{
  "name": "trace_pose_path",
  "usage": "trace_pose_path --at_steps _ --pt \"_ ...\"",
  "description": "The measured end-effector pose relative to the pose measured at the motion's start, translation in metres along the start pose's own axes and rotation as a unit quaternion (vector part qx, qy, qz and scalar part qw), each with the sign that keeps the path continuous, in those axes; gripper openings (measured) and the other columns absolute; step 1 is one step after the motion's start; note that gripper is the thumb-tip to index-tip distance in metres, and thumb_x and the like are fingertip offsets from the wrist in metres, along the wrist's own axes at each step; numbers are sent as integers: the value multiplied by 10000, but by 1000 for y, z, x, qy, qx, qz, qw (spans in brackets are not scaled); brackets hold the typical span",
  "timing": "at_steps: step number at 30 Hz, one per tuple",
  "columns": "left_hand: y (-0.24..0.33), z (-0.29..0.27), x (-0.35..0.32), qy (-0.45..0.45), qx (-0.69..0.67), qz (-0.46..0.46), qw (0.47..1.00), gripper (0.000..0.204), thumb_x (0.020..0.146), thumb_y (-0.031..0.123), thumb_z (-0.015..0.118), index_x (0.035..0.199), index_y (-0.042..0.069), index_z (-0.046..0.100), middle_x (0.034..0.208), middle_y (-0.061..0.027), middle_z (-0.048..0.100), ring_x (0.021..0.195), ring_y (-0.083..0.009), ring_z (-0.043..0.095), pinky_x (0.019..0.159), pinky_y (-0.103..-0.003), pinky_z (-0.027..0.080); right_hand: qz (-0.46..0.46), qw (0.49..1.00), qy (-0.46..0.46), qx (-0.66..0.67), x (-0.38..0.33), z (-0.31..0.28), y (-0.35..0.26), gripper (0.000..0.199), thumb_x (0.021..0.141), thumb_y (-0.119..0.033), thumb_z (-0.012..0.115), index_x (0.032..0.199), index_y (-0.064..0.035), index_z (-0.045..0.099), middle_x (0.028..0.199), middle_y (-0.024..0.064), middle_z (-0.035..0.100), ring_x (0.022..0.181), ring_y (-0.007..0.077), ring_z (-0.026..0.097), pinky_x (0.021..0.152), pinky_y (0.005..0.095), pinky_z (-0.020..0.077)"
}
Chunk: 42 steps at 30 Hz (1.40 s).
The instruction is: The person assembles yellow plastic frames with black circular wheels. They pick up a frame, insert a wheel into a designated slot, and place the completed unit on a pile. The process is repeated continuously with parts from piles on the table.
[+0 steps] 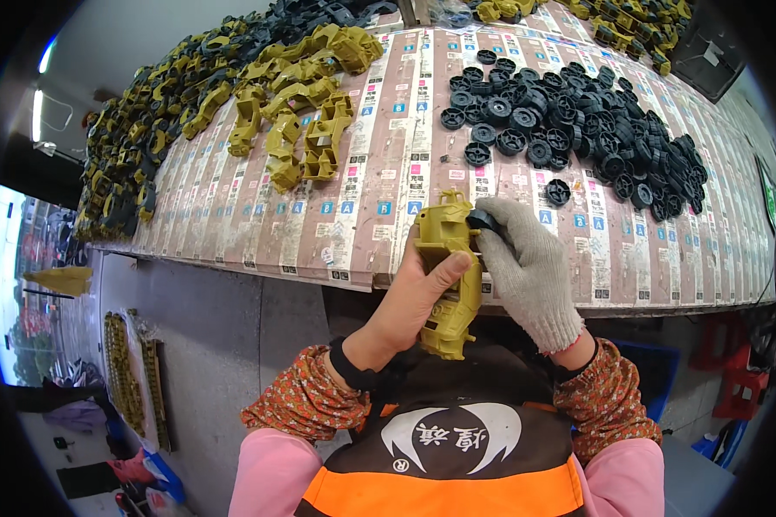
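A yellow plastic toy vehicle body (450, 320) is gripped in my bare left hand (418, 289), thumb across its front side. It stands nearly upright in front of me at the table's near edge. My right hand (526, 271), in a grey knitted glove, pinches a black toy wheel (483, 221) against the upper right side of the body. Fingers partly cover the wheel, so whether it sits on an axle I cannot tell. Beyond my right hand lies a single loose black wheel (558, 192), near a large pile of black wheels (578, 121).
Several bare yellow bodies (306, 112) lie at the table's left middle. A long heap of yellow bodies with black wheels (147, 129) lines the left edge. More yellow parts (625, 26) are at the far right. Red plastic stools (737, 370) stand below the table's right side.
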<state>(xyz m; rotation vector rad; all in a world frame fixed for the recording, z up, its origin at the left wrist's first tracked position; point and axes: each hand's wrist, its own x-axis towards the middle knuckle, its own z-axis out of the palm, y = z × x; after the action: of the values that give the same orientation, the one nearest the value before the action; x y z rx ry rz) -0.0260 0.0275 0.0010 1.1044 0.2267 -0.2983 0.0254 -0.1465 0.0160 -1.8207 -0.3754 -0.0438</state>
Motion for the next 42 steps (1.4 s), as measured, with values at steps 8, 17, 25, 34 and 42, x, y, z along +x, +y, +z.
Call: trace_pose_path --at_steps 8,17,25,34,42 --pt "-6 7 3 17 38 70 997 633 1014 255 785 1468 105 370 1256 -36 600 1124 -129 619 943 -324 564 23 998 28 53 -7 1 4 322 977 -37 669 1299 -14 666 952 160 734 808 219 734 735 359 572" --pt "-16 7 5 30 109 125 986 700 1006 187 785 1516 82 317 1237 -54 639 1115 -136 642 984 -323 538 -59 992 -3 -112 -20 -5 -3 465 953 46 618 1417 16 609 1054 221 732 895 302 762 803 367 583" --pt "-23 5 -4 -9 372 197 907 810 1022 218 732 1593 42 186 1312 -165 645 1192 -280 683 1025 -385 519 -73 973 -71 -207 -31 -17 -1 448 854 -46 656 1274 67 549 859 269 689 727 458 704 642 514 546" --pt "-24 21 9 -70 290 156 942 738 1022 170 723 1570 63 240 1302 -128 635 1165 -233 665 1004 -358 533 14 976 -82 -201 -23 -51 -16 347 871 -7 608 1218 4 635 857 268 705 874 466 717 738 500 570" --pt "-8 10 23 44 144 60 987 363 1078 238 668 1379 72 550 1142 -42 661 947 -138 680 774 -303 599 25 854 63 -516 49 -86 61 182 877 -187 716 1013 -98 797 948 132 764 870 327 766 773 486 627"
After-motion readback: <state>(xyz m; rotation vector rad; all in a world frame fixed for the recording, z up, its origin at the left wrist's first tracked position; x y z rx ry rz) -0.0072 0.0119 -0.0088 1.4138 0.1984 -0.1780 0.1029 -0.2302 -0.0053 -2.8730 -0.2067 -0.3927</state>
